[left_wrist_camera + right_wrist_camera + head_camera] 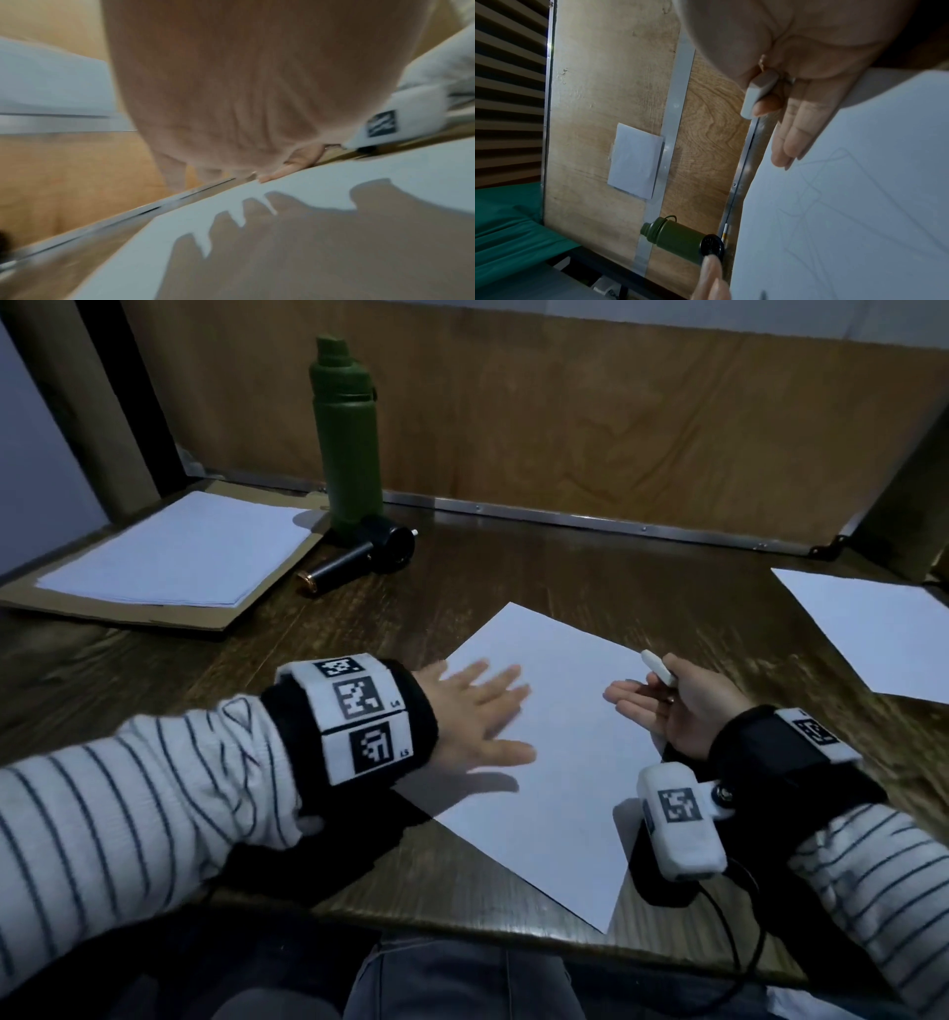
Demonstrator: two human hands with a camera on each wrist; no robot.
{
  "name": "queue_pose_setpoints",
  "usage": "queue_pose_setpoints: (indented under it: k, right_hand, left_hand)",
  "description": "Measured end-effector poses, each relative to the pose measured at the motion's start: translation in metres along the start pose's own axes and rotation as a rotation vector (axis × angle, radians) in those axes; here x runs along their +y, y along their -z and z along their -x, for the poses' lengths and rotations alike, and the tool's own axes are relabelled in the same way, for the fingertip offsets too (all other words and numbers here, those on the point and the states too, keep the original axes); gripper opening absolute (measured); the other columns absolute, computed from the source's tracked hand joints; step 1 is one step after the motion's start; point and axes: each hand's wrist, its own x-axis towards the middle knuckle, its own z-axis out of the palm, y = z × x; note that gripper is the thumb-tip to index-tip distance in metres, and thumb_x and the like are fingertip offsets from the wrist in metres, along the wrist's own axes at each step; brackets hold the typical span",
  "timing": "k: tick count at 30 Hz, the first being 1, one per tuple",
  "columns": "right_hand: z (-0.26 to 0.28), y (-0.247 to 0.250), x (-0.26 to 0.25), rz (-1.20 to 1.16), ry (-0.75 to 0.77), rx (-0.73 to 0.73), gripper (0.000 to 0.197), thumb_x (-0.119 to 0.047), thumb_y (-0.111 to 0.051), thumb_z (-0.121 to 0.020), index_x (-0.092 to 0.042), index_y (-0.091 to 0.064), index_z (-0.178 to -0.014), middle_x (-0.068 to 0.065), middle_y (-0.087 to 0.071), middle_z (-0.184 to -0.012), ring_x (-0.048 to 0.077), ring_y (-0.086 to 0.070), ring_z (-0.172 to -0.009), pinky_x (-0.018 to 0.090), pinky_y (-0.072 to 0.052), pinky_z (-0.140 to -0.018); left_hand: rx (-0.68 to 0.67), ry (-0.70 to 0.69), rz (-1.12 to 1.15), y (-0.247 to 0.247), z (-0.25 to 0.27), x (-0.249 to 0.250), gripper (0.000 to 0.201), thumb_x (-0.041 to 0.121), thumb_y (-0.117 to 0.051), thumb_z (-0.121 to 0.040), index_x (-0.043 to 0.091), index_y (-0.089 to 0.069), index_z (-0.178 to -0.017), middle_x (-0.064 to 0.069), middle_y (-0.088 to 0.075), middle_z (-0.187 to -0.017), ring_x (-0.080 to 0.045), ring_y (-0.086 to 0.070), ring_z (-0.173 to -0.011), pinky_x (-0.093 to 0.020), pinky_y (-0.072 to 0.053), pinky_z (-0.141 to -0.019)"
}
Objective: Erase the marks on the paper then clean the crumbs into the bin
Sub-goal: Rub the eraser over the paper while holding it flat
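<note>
A white sheet of paper point(560, 762) lies slanted on the dark wooden table, one corner near the front edge. The right wrist view shows faint pencil lines on the paper point(847, 203). My left hand point(482, 706) is spread flat, palm down, low over the sheet's left part, and casts a shadow on the paper point(334, 182). At the sheet's right edge my right hand point(652, 695) pinches a small white eraser point(658, 668) between thumb and forefinger. Its other fingers point straight out over the paper. The eraser point(757, 93) is off the sheet.
A green bottle point(349, 439) stands at the back, with a black handheld device point(369, 552) lying at its foot. A stack of paper on cardboard point(174, 552) sits back left. Another sheet point(873, 634) lies at the right. A wooden wall closes the back.
</note>
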Motion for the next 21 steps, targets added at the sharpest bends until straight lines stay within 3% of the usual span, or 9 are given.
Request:
queue_pose_setpoints:
  k: [3,5,7,10,12,14,16,18,21]
  right_hand:
    - [0.000,-0.001,0.001,0.042,0.011,0.022,0.040,-0.032,-0.027,-0.101,-0.009,-0.039,-0.070,0.018,-0.060,-0.081,0.024,-0.064,-0.069,0.024,-0.055,-0.047]
    - [-0.002,-0.002,0.001,0.099,0.024,0.027,0.040,-0.031,-0.028,-0.101,-0.009,-0.039,-0.071,0.017,-0.060,-0.078,0.022,-0.066,-0.058,0.023,-0.054,-0.045]
    - [-0.003,-0.004,-0.001,0.218,0.052,0.017,0.040,-0.031,-0.029,-0.101,-0.008,-0.041,-0.071,0.016,-0.059,-0.075,0.021,-0.065,-0.056,0.024,-0.055,-0.048]
    - [0.000,-0.009,-0.007,0.435,0.086,-0.027,0.036,-0.027,-0.034,-0.100,-0.003,-0.045,-0.075,0.015,-0.053,-0.067,0.024,-0.058,-0.059,0.031,-0.051,-0.060]
    - [0.003,-0.015,-0.009,0.559,0.100,-0.056,0.031,-0.023,-0.038,-0.099,-0.003,-0.049,-0.079,0.010,-0.049,-0.064,0.022,-0.050,-0.056,0.031,-0.047,-0.061]
    - [0.003,-0.021,-0.009,0.725,0.113,-0.075,0.034,-0.023,-0.040,-0.098,-0.005,-0.051,-0.072,0.008,-0.045,-0.062,0.019,-0.045,-0.055,0.028,-0.041,-0.056]
    - [0.001,-0.025,-0.009,0.923,0.121,-0.101,0.040,-0.026,-0.040,-0.098,-0.007,-0.050,-0.065,0.008,-0.044,-0.060,0.020,-0.042,-0.055,0.027,-0.037,-0.055]
    - [-0.002,-0.027,-0.008,1.095,0.120,-0.131,0.043,-0.032,-0.040,-0.097,-0.008,-0.051,-0.063,0.008,-0.045,-0.060,0.022,-0.044,-0.058,0.030,-0.036,-0.063]
    - [-0.007,-0.030,-0.007,1.229,0.109,-0.147,0.041,-0.037,-0.040,-0.097,-0.006,-0.059,-0.078,0.006,-0.051,-0.065,0.024,-0.049,-0.069,0.030,-0.037,-0.071]
  left_hand:
    - [-0.026,-0.300,-0.080,-0.006,0.004,0.027,0.070,0.058,-0.015,-0.094,0.028,0.016,-0.148,0.008,0.024,-0.155,-0.019,0.017,-0.145,-0.042,0.002,-0.117]
    - [-0.088,-0.321,-0.093,-0.014,0.006,0.030,0.071,0.056,-0.019,-0.095,0.025,0.015,-0.149,0.006,0.022,-0.156,-0.018,0.014,-0.146,-0.042,0.000,-0.118]
    - [-0.130,-0.198,-0.029,-0.019,0.009,0.017,0.075,0.057,-0.023,-0.095,0.022,0.016,-0.149,0.005,0.021,-0.157,-0.017,0.011,-0.146,-0.039,-0.001,-0.118]
    - [-0.162,0.168,0.057,-0.014,0.018,-0.010,0.090,0.067,-0.028,-0.088,0.015,0.012,-0.150,-0.003,0.012,-0.159,-0.021,0.000,-0.147,-0.037,-0.007,-0.119]
    - [-0.169,0.390,0.032,-0.011,0.021,-0.025,0.106,0.082,-0.019,-0.077,0.010,0.004,-0.150,-0.012,0.004,-0.159,-0.027,-0.006,-0.146,-0.039,-0.011,-0.118]
    - [-0.122,0.438,-0.003,-0.010,0.018,-0.029,0.122,0.091,-0.004,-0.063,0.007,0.006,-0.150,-0.013,0.012,-0.158,-0.028,-0.001,-0.147,-0.041,-0.008,-0.117]
    - [-0.053,0.245,-0.029,-0.008,0.013,-0.018,0.100,0.078,-0.014,-0.080,0.012,0.013,-0.149,-0.006,0.021,-0.157,-0.024,0.008,-0.147,-0.044,-0.005,-0.117]
    - [-0.045,-0.024,-0.001,-0.004,0.008,0.003,0.081,0.064,-0.020,-0.091,0.020,0.016,-0.149,0.003,0.025,-0.156,-0.021,0.013,-0.146,-0.044,-0.001,-0.116]
    - [-0.088,-0.256,0.030,-0.008,0.002,0.032,0.075,0.058,-0.021,-0.094,0.023,0.015,-0.149,0.005,0.022,-0.156,-0.018,0.014,-0.145,-0.042,0.002,-0.117]
